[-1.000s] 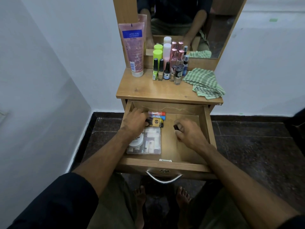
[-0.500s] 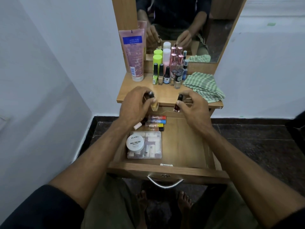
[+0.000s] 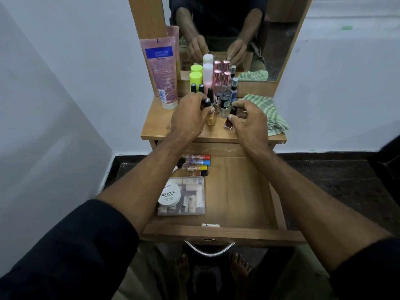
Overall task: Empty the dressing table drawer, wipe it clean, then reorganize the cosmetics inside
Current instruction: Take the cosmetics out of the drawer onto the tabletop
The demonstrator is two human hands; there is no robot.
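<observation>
Left hand (image 3: 190,118) pinches the black cap of an amber polish bottle (image 3: 211,120); right hand (image 3: 249,122) pinches the cap of a dark red polish bottle (image 3: 228,123). Both bottles sit at, or just above, the tabletop (image 3: 164,131), at 6 o'clock of the standing bottle cluster (image 3: 216,87); can't tell if the bases are fully down. A sec ago both hands were deep in the drawer (image 3: 238,191); half a sec ago they were mid-lift over the table edge w/ these same two bottles. So two more items are out, and the emptying step is well along but not done.

Largest down: the drawer hangs open below the top, its right half bare wood. Pink tube (image 3: 161,72) leans at 10 o'clock of the hands, against the mirror frame. Green checked cloth (image 3: 270,113) lies at 3 o'clock of the right hand, touching or near it, prob. for the wipe. Left in the drawer: clear plastic case (image 3: 192,198) w/ a white nail polish remover tub (image 3: 168,193) on it, at 7 o'clock of the drawer floor; four small coloured-cap tubes (image 3: 197,164) stacked at 12 o'clock of the case.
</observation>
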